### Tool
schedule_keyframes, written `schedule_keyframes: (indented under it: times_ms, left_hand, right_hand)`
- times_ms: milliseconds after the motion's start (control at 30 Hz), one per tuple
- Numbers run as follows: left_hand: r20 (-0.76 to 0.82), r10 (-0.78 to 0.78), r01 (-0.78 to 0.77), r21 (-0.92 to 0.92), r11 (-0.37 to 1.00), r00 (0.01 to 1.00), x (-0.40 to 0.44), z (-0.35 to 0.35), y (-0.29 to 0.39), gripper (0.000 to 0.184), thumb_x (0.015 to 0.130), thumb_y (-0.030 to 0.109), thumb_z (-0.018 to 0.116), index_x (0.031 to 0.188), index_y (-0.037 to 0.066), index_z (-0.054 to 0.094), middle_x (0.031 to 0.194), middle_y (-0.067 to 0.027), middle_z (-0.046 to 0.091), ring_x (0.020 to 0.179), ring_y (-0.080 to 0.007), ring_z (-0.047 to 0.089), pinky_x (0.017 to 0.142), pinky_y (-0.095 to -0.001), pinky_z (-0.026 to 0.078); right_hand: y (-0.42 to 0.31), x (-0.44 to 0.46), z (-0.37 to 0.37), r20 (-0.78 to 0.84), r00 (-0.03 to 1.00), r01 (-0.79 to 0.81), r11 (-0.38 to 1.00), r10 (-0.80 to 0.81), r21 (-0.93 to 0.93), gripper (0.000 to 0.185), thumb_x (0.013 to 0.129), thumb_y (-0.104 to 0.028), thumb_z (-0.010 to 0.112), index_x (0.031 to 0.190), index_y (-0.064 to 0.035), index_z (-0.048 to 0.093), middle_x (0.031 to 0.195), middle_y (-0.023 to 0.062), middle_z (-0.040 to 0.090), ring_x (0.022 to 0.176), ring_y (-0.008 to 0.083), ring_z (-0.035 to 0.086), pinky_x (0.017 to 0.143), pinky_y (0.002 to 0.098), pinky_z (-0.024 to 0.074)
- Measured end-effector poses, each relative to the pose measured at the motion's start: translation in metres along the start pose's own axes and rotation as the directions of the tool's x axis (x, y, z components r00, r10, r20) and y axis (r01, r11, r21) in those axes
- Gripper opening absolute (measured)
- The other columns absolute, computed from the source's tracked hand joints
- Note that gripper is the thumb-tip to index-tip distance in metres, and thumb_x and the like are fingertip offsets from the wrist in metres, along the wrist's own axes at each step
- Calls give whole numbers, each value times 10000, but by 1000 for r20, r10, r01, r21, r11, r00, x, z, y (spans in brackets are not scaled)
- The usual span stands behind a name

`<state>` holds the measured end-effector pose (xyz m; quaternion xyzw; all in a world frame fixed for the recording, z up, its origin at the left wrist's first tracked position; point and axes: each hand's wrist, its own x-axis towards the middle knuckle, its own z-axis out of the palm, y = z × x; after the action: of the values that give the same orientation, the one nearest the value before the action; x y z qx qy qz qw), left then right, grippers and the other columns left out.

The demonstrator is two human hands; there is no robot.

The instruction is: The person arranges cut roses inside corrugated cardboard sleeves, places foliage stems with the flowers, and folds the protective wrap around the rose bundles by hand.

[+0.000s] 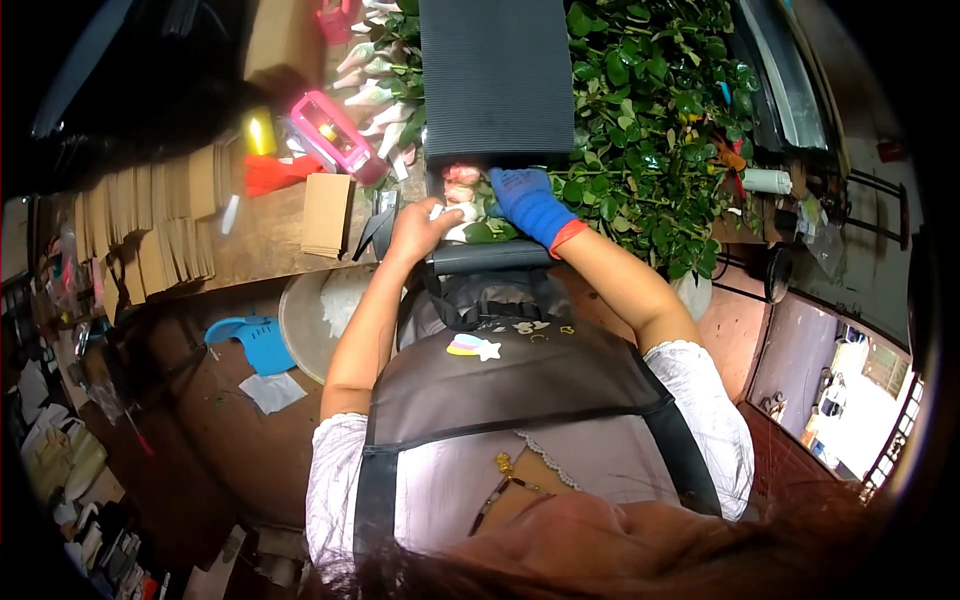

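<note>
the roses (pixel 461 180) lie between the two hands, just beyond the near edge of the table and at the near end of the dark ridged board (pixel 498 85). they look light, with soft petals that would bruise easily, so a gentle hold below the blooms seems safest. the bare left hand (pixel 414 232) has its fingers curled against a pale bloom from the left; how firmly, i cannot tell. the gloved right hand (pixel 527 206) is just right of the blooms, its grip hidden.
</note>
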<state>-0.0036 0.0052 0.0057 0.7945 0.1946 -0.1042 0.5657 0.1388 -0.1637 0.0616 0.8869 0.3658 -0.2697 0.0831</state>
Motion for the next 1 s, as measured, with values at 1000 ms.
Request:
schedule_keyframes:
  times_ms: [1000]
  left_hand:
    - [-194, -181, 24, -614, 789, 964, -48, 25, -16, 228, 911, 221, 683, 798, 24, 694, 723, -33, 653, 670, -114, 553, 662, -256, 428]
  right_hand:
    - [-20, -16, 0, 205, 896, 427, 890, -393, -158, 208, 878, -205, 607, 945, -65, 746, 928, 162, 745, 878, 314, 732, 734, 439, 572]
